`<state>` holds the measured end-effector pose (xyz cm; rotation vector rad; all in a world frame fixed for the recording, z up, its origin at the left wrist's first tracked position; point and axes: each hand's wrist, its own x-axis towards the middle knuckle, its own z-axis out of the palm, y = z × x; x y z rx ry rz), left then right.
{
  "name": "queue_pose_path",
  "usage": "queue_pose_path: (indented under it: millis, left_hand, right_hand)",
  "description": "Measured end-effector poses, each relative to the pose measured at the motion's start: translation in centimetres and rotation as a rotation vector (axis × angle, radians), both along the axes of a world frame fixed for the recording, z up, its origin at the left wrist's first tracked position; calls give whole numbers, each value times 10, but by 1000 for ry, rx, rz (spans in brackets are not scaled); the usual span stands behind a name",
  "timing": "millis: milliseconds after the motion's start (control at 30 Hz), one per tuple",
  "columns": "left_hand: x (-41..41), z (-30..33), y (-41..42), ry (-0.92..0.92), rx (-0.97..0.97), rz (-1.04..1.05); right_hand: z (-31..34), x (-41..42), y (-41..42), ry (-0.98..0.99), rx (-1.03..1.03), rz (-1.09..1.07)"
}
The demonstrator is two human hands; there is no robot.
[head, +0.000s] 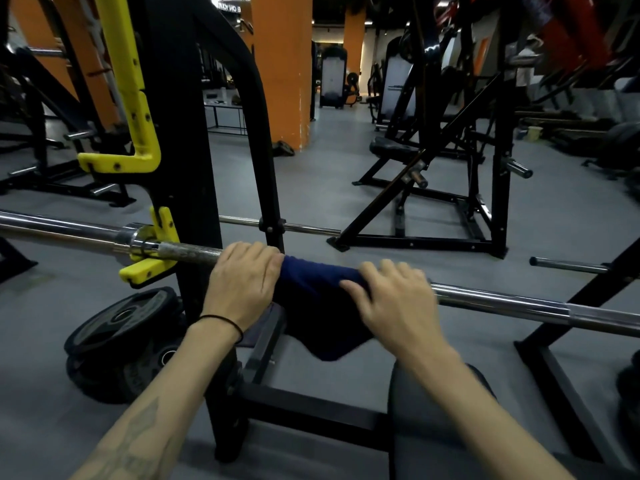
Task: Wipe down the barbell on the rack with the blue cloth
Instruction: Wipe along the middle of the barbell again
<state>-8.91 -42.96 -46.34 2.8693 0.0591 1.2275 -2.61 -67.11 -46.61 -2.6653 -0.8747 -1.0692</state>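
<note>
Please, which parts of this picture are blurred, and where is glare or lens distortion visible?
Head view: the right hand is smeared by motion, while the left hand on the barbell is sharp; bright glare streaks run along the chrome bar; the wide lens bends the rack uprights; the hall is dim, and the cloth looks nearly black.

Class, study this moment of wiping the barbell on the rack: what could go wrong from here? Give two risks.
1. Much of the blue cloth hangs loose below the barbell; only the part under the right hand presses, so it may slip off.
2. The left hand grips bare bar beside the yellow hook; sliding left could pinch fingers.
</note>
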Motion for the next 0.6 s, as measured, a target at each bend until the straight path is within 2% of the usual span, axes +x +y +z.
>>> queue_pose_path:
  millis: [133,233,333,467,533,600]
  left_hand:
    - [1,-3,-1,-23,-42,-30]
    - [4,-2,-5,-31,-6,29]
    - [12,5,-6,-4,94,110]
    - [24,11,4,55,173,83]
    - [26,23,5,178,209,132]
    - [35,43,3,395,206,174]
  right_hand:
    - [-1,6,-99,-55,36,-137]
    - [-6,1,-110,-57,109,-232]
    - [-5,-4,-70,-95,163,-251]
    - [2,-9,29,-79,111,-149]
    - [7,-15,82,-25,82,-104]
    - [13,-14,110,-3,113,-100]
